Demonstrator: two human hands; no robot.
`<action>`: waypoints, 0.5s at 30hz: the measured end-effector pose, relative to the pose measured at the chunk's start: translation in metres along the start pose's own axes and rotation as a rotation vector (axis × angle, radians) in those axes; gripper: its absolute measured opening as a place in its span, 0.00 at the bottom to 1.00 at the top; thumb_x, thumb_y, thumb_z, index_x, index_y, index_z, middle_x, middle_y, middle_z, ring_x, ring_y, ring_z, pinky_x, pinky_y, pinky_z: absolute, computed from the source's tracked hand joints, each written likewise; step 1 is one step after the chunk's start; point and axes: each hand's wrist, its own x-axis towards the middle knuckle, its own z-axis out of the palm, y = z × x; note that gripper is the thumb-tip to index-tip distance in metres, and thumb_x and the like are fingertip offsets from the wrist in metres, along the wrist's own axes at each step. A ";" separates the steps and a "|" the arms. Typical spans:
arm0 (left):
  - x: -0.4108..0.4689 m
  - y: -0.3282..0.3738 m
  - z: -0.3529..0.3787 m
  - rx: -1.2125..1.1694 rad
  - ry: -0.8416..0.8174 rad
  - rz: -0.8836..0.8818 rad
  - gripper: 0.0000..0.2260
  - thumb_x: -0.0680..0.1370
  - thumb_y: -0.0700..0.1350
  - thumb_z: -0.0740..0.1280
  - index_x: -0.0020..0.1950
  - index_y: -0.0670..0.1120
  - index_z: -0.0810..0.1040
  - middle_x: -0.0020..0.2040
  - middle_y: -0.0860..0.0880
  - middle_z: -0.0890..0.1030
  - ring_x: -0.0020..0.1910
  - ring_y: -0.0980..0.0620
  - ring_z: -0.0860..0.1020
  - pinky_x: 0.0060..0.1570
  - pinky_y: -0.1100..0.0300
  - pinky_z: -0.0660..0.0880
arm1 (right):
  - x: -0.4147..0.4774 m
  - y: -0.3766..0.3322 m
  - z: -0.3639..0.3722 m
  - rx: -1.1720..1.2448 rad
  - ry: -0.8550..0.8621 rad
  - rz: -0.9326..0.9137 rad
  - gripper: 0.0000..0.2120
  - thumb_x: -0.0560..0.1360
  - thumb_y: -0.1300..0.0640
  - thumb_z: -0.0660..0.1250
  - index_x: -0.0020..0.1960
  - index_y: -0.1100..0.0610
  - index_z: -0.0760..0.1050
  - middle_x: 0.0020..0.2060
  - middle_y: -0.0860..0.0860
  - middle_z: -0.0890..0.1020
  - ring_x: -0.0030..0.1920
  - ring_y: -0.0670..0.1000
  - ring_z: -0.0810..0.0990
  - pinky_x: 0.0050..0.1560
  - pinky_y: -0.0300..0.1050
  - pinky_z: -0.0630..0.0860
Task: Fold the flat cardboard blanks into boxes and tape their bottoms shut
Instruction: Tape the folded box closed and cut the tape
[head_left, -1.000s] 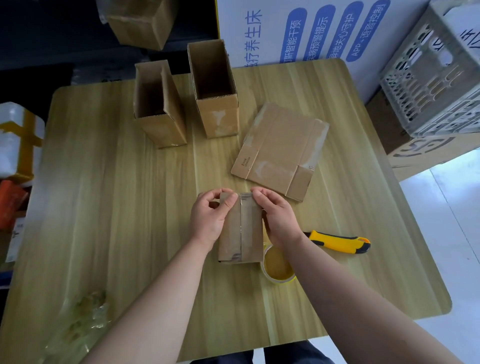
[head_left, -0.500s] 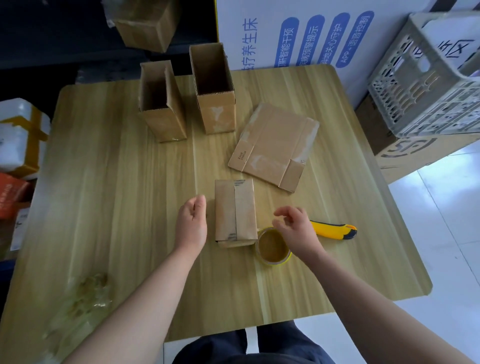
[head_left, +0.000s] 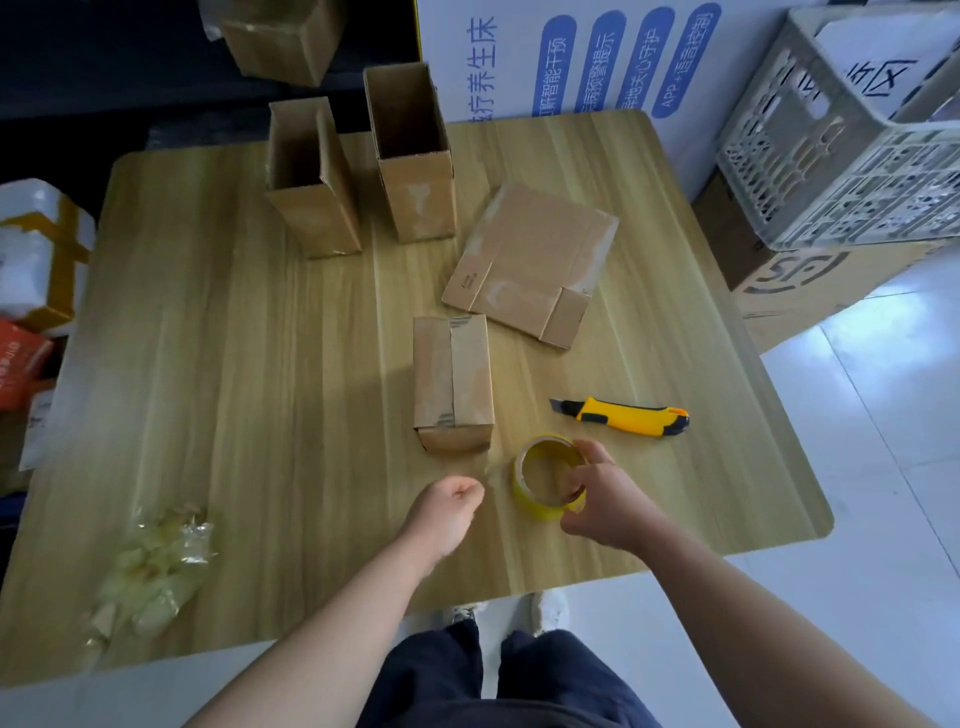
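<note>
Matt brown cardboard box (head_left: 453, 382) on a smooth, seemingly wood-laminate table (head_left: 234, 389).

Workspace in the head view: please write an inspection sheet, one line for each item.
Surface: wooden table, no damage seen.
Job's things: two upright open boxes; one box with bottom up, flaps closed; one flat blank; tape roll; yellow knife.
Clutter: crumpled clear scraps near the left edge.
Grippers: right hand holds the tape roll; left hand closed, seems to pinch the tape end.
Cables: nothing seen.
Surroundings: grey crate, printed cartons, white floor.
</note>
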 end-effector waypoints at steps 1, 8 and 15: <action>-0.002 0.006 0.007 -0.015 -0.015 0.013 0.10 0.81 0.47 0.61 0.58 0.46 0.78 0.47 0.50 0.79 0.46 0.52 0.76 0.49 0.58 0.73 | -0.006 0.003 -0.003 0.016 0.006 -0.015 0.08 0.65 0.57 0.74 0.40 0.54 0.75 0.71 0.50 0.61 0.52 0.48 0.75 0.50 0.37 0.71; -0.026 0.045 0.036 -0.502 -0.111 0.045 0.11 0.78 0.49 0.67 0.53 0.42 0.79 0.44 0.45 0.83 0.40 0.49 0.81 0.41 0.56 0.78 | -0.037 0.019 -0.028 0.057 0.089 -0.163 0.15 0.65 0.61 0.73 0.34 0.48 0.67 0.69 0.53 0.68 0.62 0.50 0.73 0.51 0.35 0.67; -0.052 0.061 0.043 -0.508 0.025 0.084 0.08 0.76 0.38 0.70 0.50 0.34 0.77 0.44 0.39 0.83 0.41 0.47 0.82 0.42 0.57 0.81 | -0.052 0.023 -0.056 0.091 0.157 -0.346 0.08 0.66 0.64 0.71 0.38 0.57 0.72 0.70 0.54 0.65 0.68 0.50 0.69 0.55 0.37 0.66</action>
